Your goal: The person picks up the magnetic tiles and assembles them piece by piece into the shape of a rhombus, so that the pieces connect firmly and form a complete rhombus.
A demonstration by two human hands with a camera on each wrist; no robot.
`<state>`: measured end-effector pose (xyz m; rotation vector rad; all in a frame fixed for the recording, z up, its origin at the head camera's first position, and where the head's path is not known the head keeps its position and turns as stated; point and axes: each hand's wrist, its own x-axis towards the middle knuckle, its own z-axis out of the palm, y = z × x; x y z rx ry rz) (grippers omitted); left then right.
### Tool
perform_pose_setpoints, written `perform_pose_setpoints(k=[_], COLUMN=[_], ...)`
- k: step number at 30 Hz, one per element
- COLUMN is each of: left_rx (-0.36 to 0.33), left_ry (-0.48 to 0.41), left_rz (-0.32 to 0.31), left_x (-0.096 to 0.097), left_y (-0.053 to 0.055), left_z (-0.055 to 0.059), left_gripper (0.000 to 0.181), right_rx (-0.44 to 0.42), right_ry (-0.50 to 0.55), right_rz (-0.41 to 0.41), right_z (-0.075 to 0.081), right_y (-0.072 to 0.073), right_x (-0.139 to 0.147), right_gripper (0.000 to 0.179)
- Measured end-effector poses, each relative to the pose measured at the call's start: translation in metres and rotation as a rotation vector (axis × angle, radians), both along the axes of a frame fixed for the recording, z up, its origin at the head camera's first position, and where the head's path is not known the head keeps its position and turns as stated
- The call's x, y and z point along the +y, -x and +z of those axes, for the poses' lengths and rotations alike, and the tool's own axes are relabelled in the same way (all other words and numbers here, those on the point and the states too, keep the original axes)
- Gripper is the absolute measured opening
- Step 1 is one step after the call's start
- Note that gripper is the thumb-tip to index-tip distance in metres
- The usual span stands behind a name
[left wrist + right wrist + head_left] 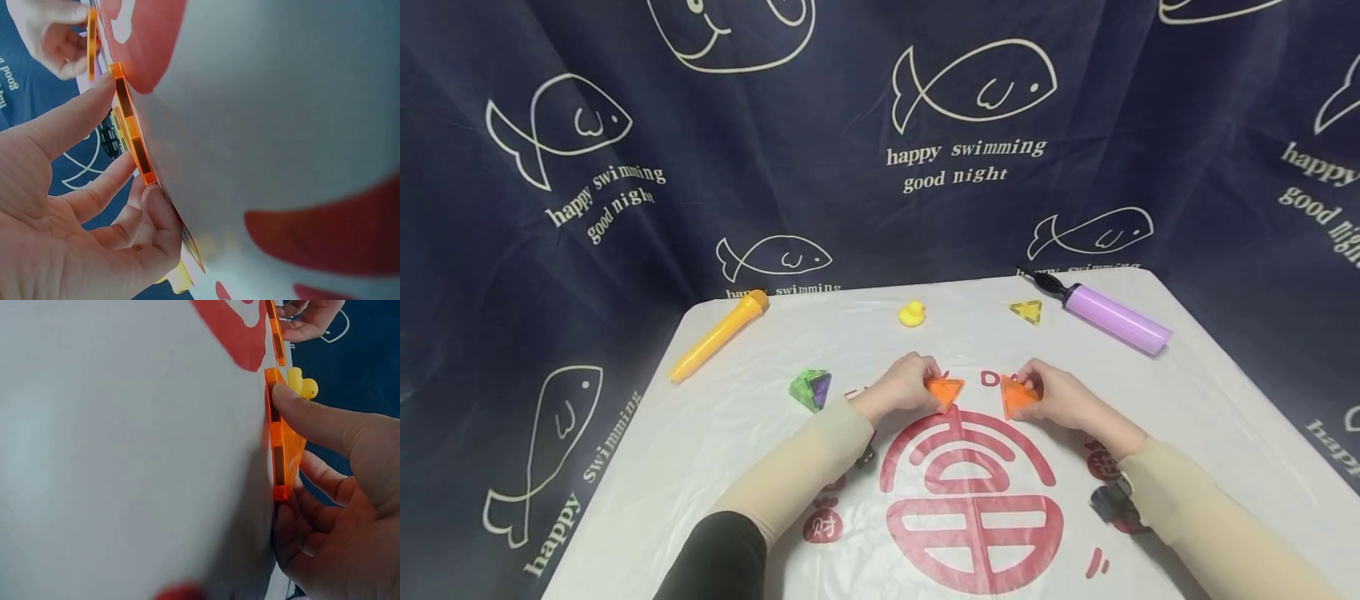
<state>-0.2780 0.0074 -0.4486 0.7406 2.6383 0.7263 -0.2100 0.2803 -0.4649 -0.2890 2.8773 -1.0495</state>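
While the left hand (912, 383) is pinching one translucent orange plastic triangle (946, 392), the right hand (1054, 396) is pinching its orange plastic twin (1017, 398), apart rightward, short of the counter's (835, 329) far edge.

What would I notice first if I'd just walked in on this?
Probably the glowing orange triangle in the left hand and the matching orange triangle in the right hand, held apart near the table's middle. Next, perhaps, the big red emblem printed just below them in the head view. Behind everything hangs a dark blue curtain covered in white-outlined fish.
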Motion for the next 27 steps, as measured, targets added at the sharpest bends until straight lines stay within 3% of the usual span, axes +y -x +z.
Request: perform_pose_setpoints(k=[6,13,17,23,27], left_rx=[0.031,0.043,0.044,0.052,0.043], left_ry=[0.041,0.116,0.114,0.102,0.098], left_rz=[0.014,0.070,0.070,0.048,0.054], left_x=[0.003,0.007,0.006,0.005,0.005], left_y=[0.000,-0.001,0.000,0.000,0.001], left_z=[-0.002,-0.001,-0.001,-0.002,-0.002], left_gripper=[0.045,0.043,0.042,0.041,0.040], right_rx=[0.016,0.024,0.024,-0.064,-0.054], right_ry=[0.018,0.038,0.048,0.055,0.049], right_rz=[0.001,0.045,0.058,0.053,0.059], right_z=[-0.002,0.002,0.003,0.003,0.005], right_y=[0.016,0.024,0.028,0.033,0.035], right_x=[-0.014,-0.030,-0.036,-0.043,-0.046], right_gripper=[0.045,0.039,0.037,0.033,0.032])
